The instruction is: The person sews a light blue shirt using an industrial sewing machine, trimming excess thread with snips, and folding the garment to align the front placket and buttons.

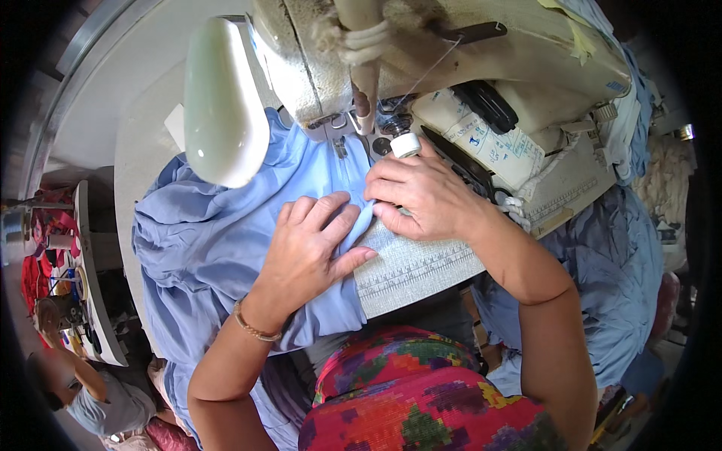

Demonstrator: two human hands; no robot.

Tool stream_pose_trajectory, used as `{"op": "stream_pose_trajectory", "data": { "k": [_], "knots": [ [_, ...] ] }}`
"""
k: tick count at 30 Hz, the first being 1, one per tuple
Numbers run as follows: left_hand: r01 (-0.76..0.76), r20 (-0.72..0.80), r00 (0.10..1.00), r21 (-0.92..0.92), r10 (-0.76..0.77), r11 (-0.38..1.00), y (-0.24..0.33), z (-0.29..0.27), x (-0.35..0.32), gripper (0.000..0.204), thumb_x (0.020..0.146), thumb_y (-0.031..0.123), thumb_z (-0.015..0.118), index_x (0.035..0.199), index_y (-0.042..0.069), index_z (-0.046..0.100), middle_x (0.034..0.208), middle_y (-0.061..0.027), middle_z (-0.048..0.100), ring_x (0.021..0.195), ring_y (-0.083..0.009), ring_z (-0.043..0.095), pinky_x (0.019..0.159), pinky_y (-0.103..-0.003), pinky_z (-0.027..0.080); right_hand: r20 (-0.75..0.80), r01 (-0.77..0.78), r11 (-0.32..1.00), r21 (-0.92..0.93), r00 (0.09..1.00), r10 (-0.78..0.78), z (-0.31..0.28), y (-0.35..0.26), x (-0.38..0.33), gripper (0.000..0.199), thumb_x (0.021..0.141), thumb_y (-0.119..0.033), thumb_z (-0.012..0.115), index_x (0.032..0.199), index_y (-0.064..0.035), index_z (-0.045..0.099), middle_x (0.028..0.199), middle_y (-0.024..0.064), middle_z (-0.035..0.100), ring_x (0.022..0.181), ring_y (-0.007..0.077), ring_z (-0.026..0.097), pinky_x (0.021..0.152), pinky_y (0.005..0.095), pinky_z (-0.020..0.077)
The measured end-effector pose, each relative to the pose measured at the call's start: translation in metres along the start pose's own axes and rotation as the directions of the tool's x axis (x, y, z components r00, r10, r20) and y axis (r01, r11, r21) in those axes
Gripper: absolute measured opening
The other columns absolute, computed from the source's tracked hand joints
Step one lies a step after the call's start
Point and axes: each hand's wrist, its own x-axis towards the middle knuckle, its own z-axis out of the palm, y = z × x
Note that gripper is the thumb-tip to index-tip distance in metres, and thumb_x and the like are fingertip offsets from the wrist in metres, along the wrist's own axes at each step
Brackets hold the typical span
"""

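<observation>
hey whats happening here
A person sits at a sewing machine with light blue cloth spread over the table. The left hand lies flat on the cloth, pressing it down. The right hand rests beside it, fingers on the cloth's edge just in front of the needle area. More blue cloth hangs off the table's left side and lies piled at the right. Another person sits at lower left.

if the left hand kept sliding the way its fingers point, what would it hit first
Probably the right hand. The left hand lies flat on the blue fabric, fingers aimed up-right, tips nearly touching the right hand's fingers. Beyond that sits the sewing machine needle area.
</observation>
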Motion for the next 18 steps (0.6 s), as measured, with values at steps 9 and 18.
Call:
{"op": "stream_pose_trajectory", "data": {
  "k": [9, 18],
  "knots": [
    [0.025, 0.011, 1.0, -0.029, -0.025, 0.999, -0.0055, -0.0026, 0.0013, 0.052, 0.077, 0.045, 0.065, 0.109, 0.005, 0.061, 0.113, -0.0096, 0.057, 0.092, -0.0278, 0.05, 0.082, -0.038, 0.039, -0.049, 0.06, 0.998, 0.02, 0.997, -0.059, 0.0032, -0.0004, 0.0038, 0.018, 0.078, -0.024, 0.065, 0.09, -0.0107, 0.067, 0.094, 0.0014, 0.06, 0.098, 0.0184, 0.053, 0.102, 0.0461, 0.0269],
    [-0.013, -0.005, 1.0, -0.016, 0.013, 1.0, -0.0062, -0.0013, 0.0018, 0.05, 0.075, 0.04, 0.067, 0.109, 0.004, 0.06, 0.113, -0.0078, 0.057, 0.088, -0.0246, 0.049, 0.078, -0.036, 0.038, -0.057, -0.017, 1.0, -0.022, 0.998, 0.016, 0.0069, -0.002, 0.003, 0.016, 0.078, -0.02, 0.064, 0.09, -0.01, 0.067, 0.095, 0.0024, 0.06, 0.097, 0.0183, 0.055, 0.103, 0.0474, 0.0253]
  ]
}}
